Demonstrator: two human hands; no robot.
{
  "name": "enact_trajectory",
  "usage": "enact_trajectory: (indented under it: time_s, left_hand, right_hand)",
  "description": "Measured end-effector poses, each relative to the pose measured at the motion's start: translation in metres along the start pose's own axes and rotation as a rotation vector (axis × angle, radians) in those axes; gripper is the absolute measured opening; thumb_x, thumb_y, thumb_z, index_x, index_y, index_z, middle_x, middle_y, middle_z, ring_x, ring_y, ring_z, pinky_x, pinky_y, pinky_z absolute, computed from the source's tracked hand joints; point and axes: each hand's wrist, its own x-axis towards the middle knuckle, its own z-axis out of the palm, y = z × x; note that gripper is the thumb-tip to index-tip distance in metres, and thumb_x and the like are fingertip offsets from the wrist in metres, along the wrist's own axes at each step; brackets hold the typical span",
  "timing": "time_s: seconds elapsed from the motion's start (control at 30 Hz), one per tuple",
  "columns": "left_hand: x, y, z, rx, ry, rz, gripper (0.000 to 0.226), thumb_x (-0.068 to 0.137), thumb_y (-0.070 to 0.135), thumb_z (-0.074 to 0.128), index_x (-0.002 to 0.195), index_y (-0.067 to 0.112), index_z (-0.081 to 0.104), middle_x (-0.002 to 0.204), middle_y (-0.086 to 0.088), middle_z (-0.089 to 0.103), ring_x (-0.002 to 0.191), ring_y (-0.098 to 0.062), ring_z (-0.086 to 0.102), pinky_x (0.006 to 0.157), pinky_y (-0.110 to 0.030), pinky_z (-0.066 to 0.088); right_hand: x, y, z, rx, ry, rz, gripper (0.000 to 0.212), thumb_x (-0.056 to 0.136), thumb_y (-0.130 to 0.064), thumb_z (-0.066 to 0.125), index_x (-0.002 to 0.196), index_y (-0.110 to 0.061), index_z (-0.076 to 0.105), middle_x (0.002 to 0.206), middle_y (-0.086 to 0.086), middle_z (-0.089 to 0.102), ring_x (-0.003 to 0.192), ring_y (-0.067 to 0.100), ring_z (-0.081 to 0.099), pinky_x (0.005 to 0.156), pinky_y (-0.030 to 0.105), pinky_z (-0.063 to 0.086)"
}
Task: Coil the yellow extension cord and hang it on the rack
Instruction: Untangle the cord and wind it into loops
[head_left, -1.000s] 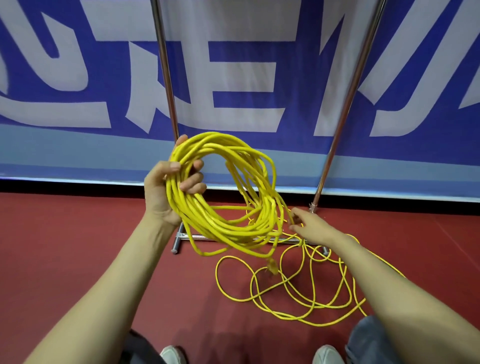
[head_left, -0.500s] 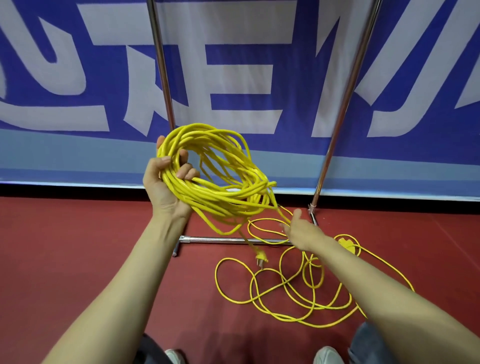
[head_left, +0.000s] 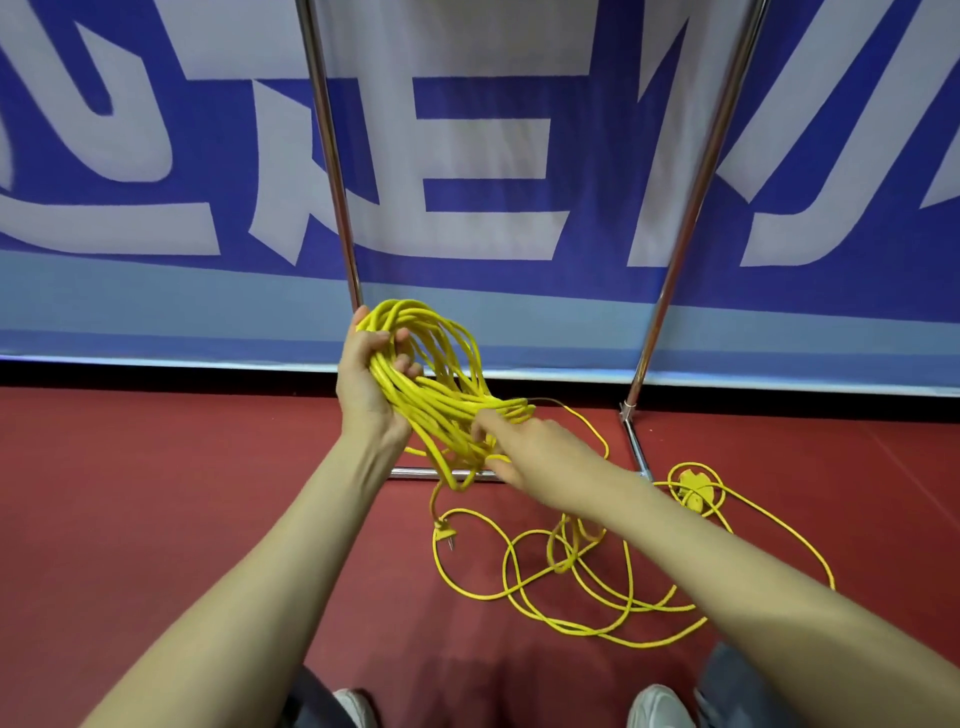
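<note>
My left hand (head_left: 366, 382) grips a bundle of coiled yellow extension cord (head_left: 441, 384), held above the floor in front of the rack. My right hand (head_left: 524, 449) reaches into the lower right side of the coil, its fingers pinching strands there. Loose loops of the same cord (head_left: 571, 577) lie on the red floor below, with the plug (head_left: 445, 535) at their left and the yellow socket block (head_left: 693, 491) at the right. The rack shows as two chrome uprights (head_left: 330, 156) and a base bar (head_left: 415, 473) behind the coil.
A blue and white banner (head_left: 493, 156) covers the wall behind the rack. Red floor (head_left: 130, 493) stretches to the left. The rack's right foot (head_left: 636, 447) lies beside the socket block. My shoes (head_left: 657, 709) show at the bottom edge.
My right hand rose from the loose cord on the floor to the coil. The coil has dropped lower and flattened in my left hand. More cord has joined the bundle.
</note>
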Motion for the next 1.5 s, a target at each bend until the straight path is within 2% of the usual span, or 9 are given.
enact_trajectory:
  time_s: [0.1, 0.23, 0.4, 0.6, 0.7, 0.97, 1.13, 1.37, 1.5]
  left_hand:
    - [-0.002, -0.007, 0.000, 0.042, 0.019, -0.012, 0.039, 0.088, 0.003, 0.044, 0.120, 0.023, 0.052, 0.071, -0.006, 0.054, 0.043, -0.010, 0.039, 0.041, -0.020, 0.037]
    - [0.000, -0.009, 0.001, 0.091, 0.065, 0.015, 0.044, 0.088, 0.002, 0.045, 0.127, 0.020, 0.050, 0.071, -0.007, 0.055, 0.043, -0.010, 0.040, 0.041, -0.020, 0.037]
    - [-0.001, -0.010, -0.002, 0.074, 0.028, -0.089, 0.041, 0.088, 0.002, 0.043, 0.123, 0.022, 0.048, 0.070, -0.006, 0.052, 0.043, -0.009, 0.039, 0.040, -0.020, 0.036]
    - [-0.004, -0.008, 0.002, 0.003, -0.005, -0.162, 0.036, 0.088, 0.003, 0.043, 0.117, 0.023, 0.048, 0.072, -0.007, 0.049, 0.042, -0.010, 0.039, 0.040, -0.019, 0.035]
    - [-0.010, -0.007, 0.007, 0.049, -0.035, -0.172, 0.035, 0.089, 0.003, 0.043, 0.115, 0.024, 0.052, 0.072, -0.008, 0.051, 0.043, -0.010, 0.039, 0.041, -0.018, 0.033]
    - [-0.017, -0.018, 0.006, 0.218, -0.054, -0.212, 0.044, 0.088, 0.001, 0.044, 0.126, 0.022, 0.046, 0.071, -0.008, 0.051, 0.042, -0.011, 0.038, 0.040, -0.019, 0.033]
    - [-0.023, -0.025, 0.009, 0.183, -0.084, -0.345, 0.041, 0.088, 0.000, 0.043, 0.122, 0.022, 0.048, 0.070, -0.009, 0.050, 0.041, -0.011, 0.038, 0.041, -0.018, 0.033]
    - [-0.037, -0.028, 0.019, 0.194, -0.157, -0.411, 0.038, 0.089, -0.001, 0.041, 0.117, 0.020, 0.054, 0.067, -0.011, 0.057, 0.036, -0.011, 0.040, 0.040, -0.018, 0.040]
    - [-0.038, -0.027, 0.017, 0.266, -0.186, -0.411, 0.041, 0.089, -0.001, 0.041, 0.122, 0.019, 0.053, 0.065, -0.009, 0.059, 0.038, -0.012, 0.043, 0.040, -0.018, 0.040]
  right_hand:
    - [0.001, 0.007, -0.003, 0.434, -0.084, 0.117, 0.033, 0.084, -0.017, 0.067, 0.099, -0.025, 0.039, 0.088, 0.006, 0.067, 0.075, 0.020, 0.059, 0.071, 0.034, 0.046]
    - [-0.004, 0.010, -0.006, 0.280, -0.326, 0.076, 0.033, 0.085, -0.004, 0.047, 0.112, -0.023, 0.044, 0.082, 0.001, 0.052, 0.078, 0.024, 0.055, 0.070, 0.040, 0.047]
    - [-0.002, 0.019, -0.009, 0.055, -0.069, -0.101, 0.036, 0.086, 0.001, 0.046, 0.114, -0.021, 0.047, 0.088, 0.008, 0.050, 0.086, 0.029, 0.054, 0.077, 0.043, 0.047]
    - [-0.004, 0.019, -0.014, -0.132, 0.453, -0.087, 0.050, 0.075, -0.045, 0.069, 0.105, -0.021, 0.037, 0.080, 0.007, 0.068, 0.069, 0.036, 0.065, 0.052, 0.038, 0.048]
    - [-0.002, 0.013, -0.023, -0.172, 0.305, 0.268, 0.069, 0.066, -0.072, 0.064, 0.104, -0.019, 0.040, 0.086, 0.005, 0.067, 0.084, 0.033, 0.064, 0.062, 0.035, 0.037]
    - [-0.002, 0.019, -0.041, 0.932, -0.089, 0.111, 0.038, 0.083, -0.003, 0.067, 0.113, -0.013, 0.047, 0.075, -0.003, 0.063, 0.069, 0.014, 0.053, 0.067, 0.031, 0.041]
    - [0.002, 0.021, -0.039, 1.170, -0.022, 0.046, 0.017, 0.090, -0.005, 0.060, 0.103, -0.013, 0.051, 0.083, 0.009, 0.068, 0.060, 0.013, 0.054, 0.064, 0.030, 0.048]
    - [0.003, 0.027, -0.030, 0.432, 0.140, 0.532, 0.072, 0.046, -0.086, 0.059, 0.076, -0.022, 0.046, 0.062, -0.007, 0.056, 0.063, 0.013, 0.053, 0.062, 0.035, 0.041]
    - [0.001, 0.023, -0.043, 0.595, 0.125, 0.504, 0.054, 0.065, -0.065, 0.070, 0.084, -0.019, 0.048, 0.072, -0.006, 0.057, 0.064, 0.007, 0.053, 0.060, 0.029, 0.038]
